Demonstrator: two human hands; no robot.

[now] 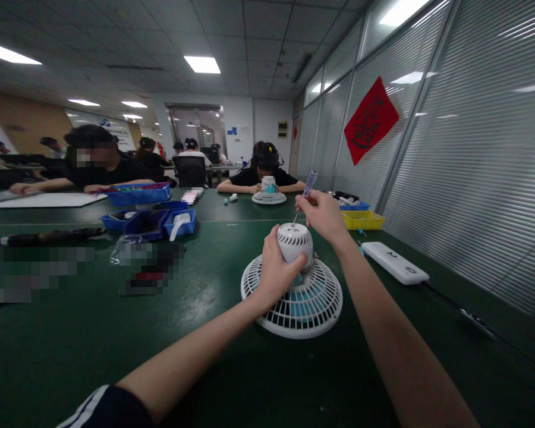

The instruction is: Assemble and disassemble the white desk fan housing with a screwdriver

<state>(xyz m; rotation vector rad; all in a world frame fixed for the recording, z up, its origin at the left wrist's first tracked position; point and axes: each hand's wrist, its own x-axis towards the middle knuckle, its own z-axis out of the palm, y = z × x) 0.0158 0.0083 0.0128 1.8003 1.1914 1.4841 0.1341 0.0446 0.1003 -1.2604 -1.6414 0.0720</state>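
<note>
A white fan [325, 324] lies grille-down on the green table, its light blue blades showing through the slats. Its rounded motor housing [299, 242] points upward. My left hand [279, 266] is wrapped around the left side of this housing, thumb across the front. Above it, my right hand [324, 215] grips a screwdriver [311, 181] with a clear purplish handle. The thin shaft slants down to the top of the housing, and its tip meets the surface near a small opening. Whether a screw sits under the tip is too small to tell.
Blue bins [146, 223] with parts stand at the left, near an electric screwdriver [53, 237] and a plastic bag [127, 248]. At the right are a yellow tray [363, 220] and a white power bank-like device [395, 262] with a cable. Across the table a person sits behind another fan [268, 198].
</note>
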